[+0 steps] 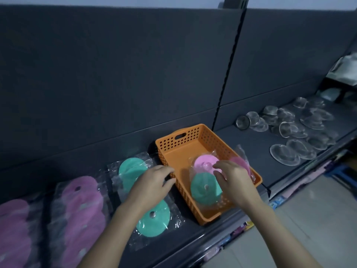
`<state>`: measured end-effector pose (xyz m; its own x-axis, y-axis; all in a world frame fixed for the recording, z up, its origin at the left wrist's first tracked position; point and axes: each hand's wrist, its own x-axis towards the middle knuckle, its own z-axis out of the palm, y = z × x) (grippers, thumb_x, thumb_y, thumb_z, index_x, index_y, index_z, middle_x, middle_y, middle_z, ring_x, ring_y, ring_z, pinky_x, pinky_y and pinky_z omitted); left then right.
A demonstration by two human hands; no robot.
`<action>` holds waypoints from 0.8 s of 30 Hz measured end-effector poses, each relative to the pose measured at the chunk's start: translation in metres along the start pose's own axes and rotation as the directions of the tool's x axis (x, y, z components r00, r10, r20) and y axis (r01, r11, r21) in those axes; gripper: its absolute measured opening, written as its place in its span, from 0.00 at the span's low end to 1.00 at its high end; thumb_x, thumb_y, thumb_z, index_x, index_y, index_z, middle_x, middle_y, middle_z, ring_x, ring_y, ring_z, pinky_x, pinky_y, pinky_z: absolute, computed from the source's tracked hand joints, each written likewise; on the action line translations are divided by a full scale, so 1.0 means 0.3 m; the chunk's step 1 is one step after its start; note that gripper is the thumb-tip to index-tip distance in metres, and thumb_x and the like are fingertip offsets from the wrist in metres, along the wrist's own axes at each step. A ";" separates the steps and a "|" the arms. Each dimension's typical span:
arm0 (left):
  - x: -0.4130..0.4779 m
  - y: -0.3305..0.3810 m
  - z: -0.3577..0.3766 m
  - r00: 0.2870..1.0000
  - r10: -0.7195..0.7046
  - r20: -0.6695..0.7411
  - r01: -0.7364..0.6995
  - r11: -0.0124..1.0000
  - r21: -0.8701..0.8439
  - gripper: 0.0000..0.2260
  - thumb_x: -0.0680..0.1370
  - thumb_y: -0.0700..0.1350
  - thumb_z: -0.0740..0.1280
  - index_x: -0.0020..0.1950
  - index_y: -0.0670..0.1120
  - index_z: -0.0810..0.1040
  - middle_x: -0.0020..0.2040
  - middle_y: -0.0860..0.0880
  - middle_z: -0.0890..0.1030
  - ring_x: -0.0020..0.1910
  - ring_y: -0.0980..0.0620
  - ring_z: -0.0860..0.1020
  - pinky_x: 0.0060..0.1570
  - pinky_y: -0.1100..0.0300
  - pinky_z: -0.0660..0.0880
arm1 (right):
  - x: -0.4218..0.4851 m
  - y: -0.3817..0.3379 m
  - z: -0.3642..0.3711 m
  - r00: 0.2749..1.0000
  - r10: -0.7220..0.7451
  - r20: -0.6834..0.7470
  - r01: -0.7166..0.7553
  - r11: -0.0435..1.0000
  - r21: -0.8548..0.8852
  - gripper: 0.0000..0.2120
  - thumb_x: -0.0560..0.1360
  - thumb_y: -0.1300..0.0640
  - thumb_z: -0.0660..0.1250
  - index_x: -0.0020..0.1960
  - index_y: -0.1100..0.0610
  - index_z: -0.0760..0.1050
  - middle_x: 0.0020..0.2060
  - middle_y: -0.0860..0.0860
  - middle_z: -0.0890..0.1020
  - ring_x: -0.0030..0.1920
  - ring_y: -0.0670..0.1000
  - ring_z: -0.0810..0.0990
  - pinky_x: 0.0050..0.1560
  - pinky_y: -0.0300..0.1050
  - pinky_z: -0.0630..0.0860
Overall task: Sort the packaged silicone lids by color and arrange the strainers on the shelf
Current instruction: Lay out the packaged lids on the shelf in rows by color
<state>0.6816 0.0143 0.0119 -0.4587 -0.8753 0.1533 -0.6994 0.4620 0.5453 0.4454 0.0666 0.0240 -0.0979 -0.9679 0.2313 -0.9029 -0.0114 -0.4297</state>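
Observation:
An orange perforated basket (173, 151) stands on the dark shelf. Inside lie a packaged pink lid (204, 163), a packaged green lid (202, 188) and another pink lid (240, 163) leaning on the right wall. My right hand (234, 178) hovers over them with fingers loosely curled, holding nothing I can see. My left hand (152, 182) rests over the green lid row (131, 169), fingertips at the basket's left wall. A second green lid (154, 219) lies nearer me. Pink lids (81, 198) form rows to the left. Mesh strainers (286, 130) spread at the right.
The shelf's grey back panel (116, 74) rises behind everything. A black stand with white packages (342, 74) sits at the far right. The shelf's front edge (241, 227) carries price labels, with tiled floor (309, 219) below.

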 end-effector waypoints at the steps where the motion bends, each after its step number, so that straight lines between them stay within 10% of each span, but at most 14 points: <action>1: 0.024 0.022 0.019 1.000 0.013 0.005 -0.013 1.000 0.001 0.15 0.78 0.49 0.65 0.65 0.50 0.76 0.61 0.53 0.78 0.56 0.57 0.76 0.53 0.66 0.71 | 0.025 0.030 -0.006 1.000 -0.026 0.000 0.026 1.000 -0.005 0.10 0.74 0.62 0.66 0.54 0.59 0.81 0.51 0.53 0.83 0.51 0.54 0.81 0.50 0.44 0.75; 7: 0.148 0.154 0.142 0.998 -0.047 0.051 0.041 0.993 0.111 0.13 0.78 0.47 0.65 0.63 0.49 0.76 0.58 0.52 0.78 0.53 0.52 0.78 0.56 0.54 0.75 | 0.144 0.191 -0.030 0.984 -0.164 0.063 0.166 0.986 -0.026 0.10 0.74 0.64 0.65 0.53 0.60 0.81 0.56 0.55 0.81 0.60 0.58 0.76 0.58 0.47 0.73; 11: 0.201 0.209 0.215 0.976 -0.216 0.037 0.184 0.900 0.396 0.10 0.77 0.50 0.65 0.57 0.49 0.76 0.53 0.51 0.78 0.56 0.50 0.75 0.71 0.41 0.57 | 0.208 0.283 -0.031 0.953 -0.277 0.119 0.293 0.945 -0.147 0.17 0.72 0.63 0.68 0.60 0.52 0.79 0.68 0.56 0.71 0.72 0.64 0.61 0.70 0.61 0.62; 15: 0.246 0.256 0.274 0.954 -0.289 0.076 0.231 0.875 0.425 0.15 0.75 0.52 0.67 0.60 0.50 0.75 0.56 0.51 0.76 0.58 0.50 0.73 0.70 0.49 0.60 | 0.257 0.338 -0.025 0.932 -0.257 0.254 0.287 0.954 -0.086 0.21 0.76 0.60 0.62 0.66 0.43 0.72 0.74 0.58 0.60 0.75 0.60 0.52 0.74 0.56 0.53; 20: 0.282 0.278 0.343 0.861 -0.435 0.265 0.402 0.900 0.169 0.44 0.67 0.48 0.77 0.76 0.51 0.55 0.72 0.50 0.65 0.67 0.50 0.68 0.61 0.56 0.69 | 0.277 0.383 -0.034 0.923 -0.096 0.372 0.091 0.995 0.032 0.25 0.71 0.68 0.58 0.65 0.51 0.69 0.74 0.62 0.56 0.65 0.65 0.71 0.52 0.54 0.77; 24: 0.313 0.281 0.367 0.827 -0.473 0.303 0.458 0.880 0.125 0.47 0.62 0.48 0.80 0.74 0.51 0.55 0.63 0.47 0.73 0.58 0.49 0.73 0.54 0.54 0.74 | 0.308 0.418 -0.041 0.922 -0.131 0.363 0.124 0.991 0.043 0.29 0.69 0.70 0.55 0.66 0.50 0.68 0.71 0.61 0.62 0.54 0.64 0.78 0.45 0.49 0.77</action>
<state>0.5191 -0.0131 -0.0185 -0.2145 -0.8994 -0.3808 -0.8943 0.0241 0.4468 0.3178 -0.0213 0.0023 0.1804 -0.9825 -0.0471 -0.8891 -0.1424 -0.4350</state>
